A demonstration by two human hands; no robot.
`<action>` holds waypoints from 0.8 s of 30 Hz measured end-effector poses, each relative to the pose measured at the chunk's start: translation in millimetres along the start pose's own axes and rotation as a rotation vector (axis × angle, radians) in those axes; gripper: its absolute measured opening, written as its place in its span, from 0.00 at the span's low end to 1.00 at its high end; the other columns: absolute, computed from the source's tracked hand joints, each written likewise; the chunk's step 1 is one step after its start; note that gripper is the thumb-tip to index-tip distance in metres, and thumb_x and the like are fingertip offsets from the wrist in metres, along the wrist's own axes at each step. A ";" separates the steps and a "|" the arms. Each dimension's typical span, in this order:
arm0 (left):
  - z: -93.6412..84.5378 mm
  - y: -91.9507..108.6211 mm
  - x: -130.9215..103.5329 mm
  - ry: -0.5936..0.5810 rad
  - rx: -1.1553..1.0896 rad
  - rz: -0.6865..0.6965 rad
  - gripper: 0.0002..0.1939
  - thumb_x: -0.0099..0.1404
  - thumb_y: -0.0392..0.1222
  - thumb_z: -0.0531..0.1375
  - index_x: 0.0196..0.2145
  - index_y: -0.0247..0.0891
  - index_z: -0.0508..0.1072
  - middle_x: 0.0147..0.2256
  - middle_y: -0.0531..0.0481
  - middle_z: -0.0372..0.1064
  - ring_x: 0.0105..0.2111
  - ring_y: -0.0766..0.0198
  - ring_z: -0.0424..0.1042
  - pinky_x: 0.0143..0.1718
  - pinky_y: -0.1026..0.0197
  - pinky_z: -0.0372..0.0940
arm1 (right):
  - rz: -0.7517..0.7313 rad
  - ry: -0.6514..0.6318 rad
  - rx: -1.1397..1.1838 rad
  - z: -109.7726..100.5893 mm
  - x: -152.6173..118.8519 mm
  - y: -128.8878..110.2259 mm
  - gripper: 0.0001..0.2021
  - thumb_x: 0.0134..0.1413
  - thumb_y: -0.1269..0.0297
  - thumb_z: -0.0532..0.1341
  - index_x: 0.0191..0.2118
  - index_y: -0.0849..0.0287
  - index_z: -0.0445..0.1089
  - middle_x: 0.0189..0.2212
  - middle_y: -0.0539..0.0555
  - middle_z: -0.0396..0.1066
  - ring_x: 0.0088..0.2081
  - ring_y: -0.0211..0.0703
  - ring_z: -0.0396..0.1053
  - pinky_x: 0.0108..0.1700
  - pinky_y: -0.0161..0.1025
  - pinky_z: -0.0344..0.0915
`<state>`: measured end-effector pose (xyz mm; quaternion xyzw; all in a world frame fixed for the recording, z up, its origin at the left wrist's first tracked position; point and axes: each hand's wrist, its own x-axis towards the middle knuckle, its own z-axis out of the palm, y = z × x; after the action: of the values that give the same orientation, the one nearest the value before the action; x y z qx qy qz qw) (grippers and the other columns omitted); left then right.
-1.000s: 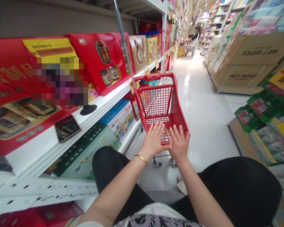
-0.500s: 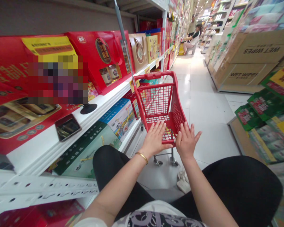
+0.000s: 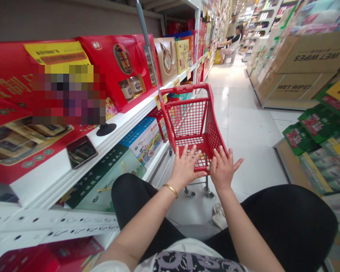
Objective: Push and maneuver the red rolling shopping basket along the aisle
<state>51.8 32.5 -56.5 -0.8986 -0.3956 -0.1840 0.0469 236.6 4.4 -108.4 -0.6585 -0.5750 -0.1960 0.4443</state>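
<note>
A small red plastic shopping cart (image 3: 191, 117) stands in the aisle right in front of me, its basket holding nothing. My left hand (image 3: 184, 166), with a gold bangle on the wrist, lies flat with fingers spread against the cart's near rim. Beside it, my right hand (image 3: 223, 167) is spread open at the near right corner of the cart, palm forward. Neither hand holds anything. My knees in black trousers are below.
White shelves (image 3: 124, 121) on the left carry red gift boxes (image 3: 121, 71) above, with blue and green boxes (image 3: 143, 138) below. Wet-wipes cartons (image 3: 308, 56) and green packs (image 3: 314, 130) line the right. A seated person (image 3: 229, 47) is far down the tiled aisle.
My right hand moved from beside the left hand out to the cart's right corner and spread its fingers. The cart turned slightly. The left hand stayed on the rim.
</note>
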 end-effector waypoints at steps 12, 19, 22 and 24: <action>5.4 -2.9 -18.3 0.010 0.019 -0.063 0.51 0.69 0.76 0.41 0.73 0.32 0.52 0.73 0.36 0.47 0.75 0.42 0.38 0.73 0.34 0.35 | -0.197 -0.091 -0.010 0.0 -9.2 -18.5 0.22 0.67 0.60 0.58 0.65 0.48 0.67 0.66 0.55 0.66 0.73 0.60 0.51 0.72 0.74 0.29; 14.2 6.8 -16.1 0.014 0.040 -0.075 0.55 0.67 0.78 0.40 0.70 0.24 0.57 0.72 0.32 0.50 0.75 0.44 0.41 0.74 0.38 0.37 | -0.193 -0.095 0.013 7.0 -8.8 -20.5 0.22 0.68 0.63 0.56 0.66 0.54 0.66 0.65 0.56 0.68 0.74 0.56 0.50 0.74 0.69 0.33; 16.0 4.4 -17.1 0.018 0.029 -0.076 0.56 0.67 0.78 0.38 0.70 0.23 0.58 0.71 0.30 0.52 0.74 0.44 0.42 0.74 0.39 0.37 | -0.325 -0.164 0.036 10.7 -16.8 -35.2 0.25 0.68 0.65 0.56 0.69 0.53 0.61 0.65 0.55 0.67 0.74 0.52 0.50 0.75 0.64 0.32; 16.0 2.4 -18.4 0.018 0.021 -0.070 0.57 0.67 0.78 0.38 0.70 0.22 0.58 0.71 0.30 0.52 0.74 0.44 0.42 0.74 0.40 0.38 | -0.335 -0.167 0.044 10.6 -16.8 -34.2 0.26 0.69 0.67 0.54 0.69 0.54 0.60 0.65 0.56 0.67 0.73 0.50 0.53 0.76 0.63 0.34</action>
<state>46.9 21.7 -78.0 -0.8819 -0.4284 -0.1895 0.0535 197.7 1.3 -114.6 -0.5579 -0.7155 -0.1992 0.3703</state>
